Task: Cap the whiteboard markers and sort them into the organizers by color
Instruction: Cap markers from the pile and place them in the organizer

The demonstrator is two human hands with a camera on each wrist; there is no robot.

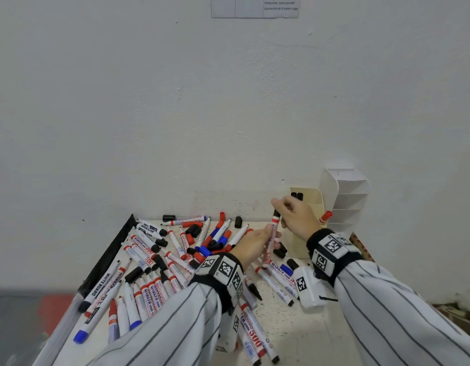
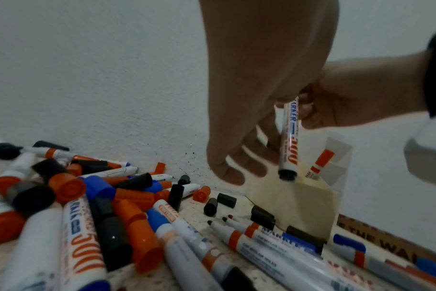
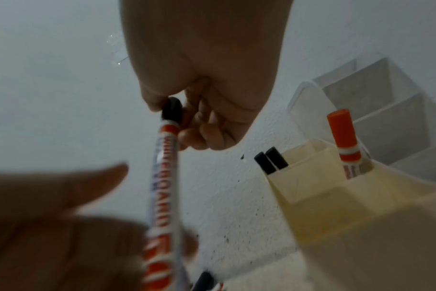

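Hands meet above the speckled white tabletop [image 1: 302, 336], both on one white whiteboard marker with red lettering [image 1: 271, 241], which stands nearly upright in the air just in front of the cream plastic organizer [image 1: 314, 207]. The left hand [image 1: 252, 244] wraps its fingers round the lower barrel; in the left wrist view the black butt end of that marker [image 2: 288, 174] points down past the fingers [image 2: 230, 173]. The right hand [image 1: 294, 213] curls over the top end and pinches a black cap [image 3: 171, 109] that sits on the marker's red collar; whether the cap is pressed fully home cannot be told.

In the cream organizer two black-capped markers [image 3: 271, 160] stand together in the far left compartment, and one red-capped marker [image 3: 344, 135] stands upright in a compartment to the right. Behind it, against the white wall [image 1: 175, 114], stands a taller white tiered organizer with slanted shelves [image 1: 347, 196].

To the left of the hands a loose pile of whiteboard markers [image 1: 160, 260] covers the table, lying in all directions: some with red, blue or black caps on, others with bare tips. Loose red, blue and black caps [image 2: 202, 194] lie scattered among them, and a few black ones sit near the foot of the cream organizer. More markers lie under the left forearm in its white striped sleeve [image 1: 162, 326]. A black strip [image 1: 115, 249] runs along the table's left edge. Both wrists wear black bands bearing square black-and-white tags [image 1: 331, 247]. A printed paper sheet [image 1: 255, 6] hangs high on the wall.
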